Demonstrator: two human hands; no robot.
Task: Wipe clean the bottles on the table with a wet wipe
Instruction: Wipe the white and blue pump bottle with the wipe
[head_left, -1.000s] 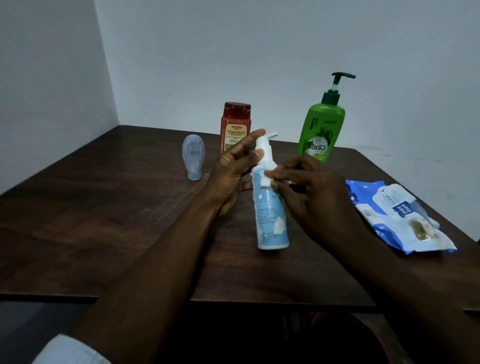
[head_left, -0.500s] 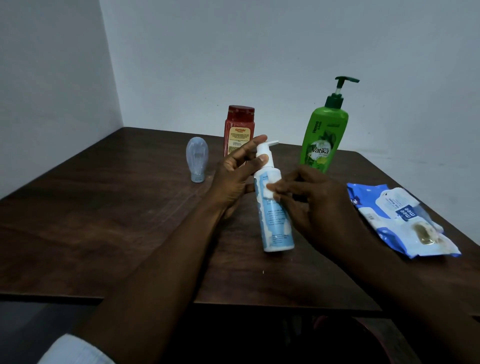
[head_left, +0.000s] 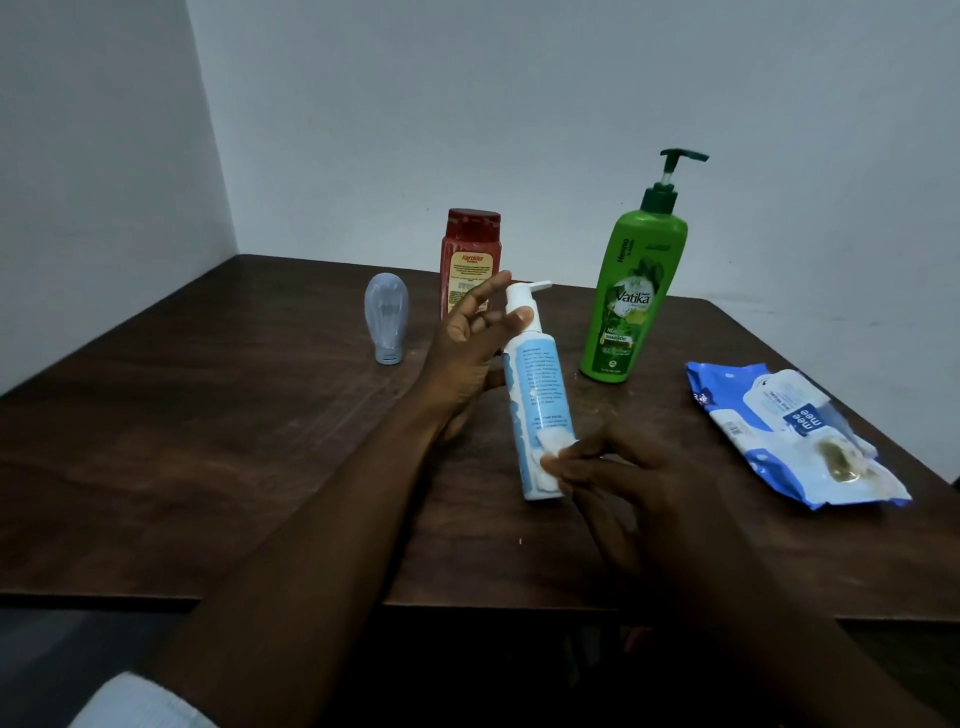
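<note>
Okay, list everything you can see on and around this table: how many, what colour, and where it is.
white and blue pump bottle: one, white with blue, tilted at the table's middle
wet wipe: one, white, against that bottle's lower part
green pump bottle: one, green, upright, back right
red bottle: one, red, upright, back, behind the left hand
small clear bottle: one, pale bluish, narrow end down, back left
wipes pack: one, blue and white, lying flat, right
table: one, dark brown wood
left hand: one, holds the pump bottle's neck
right hand: one, pinches the wet wipe
</note>
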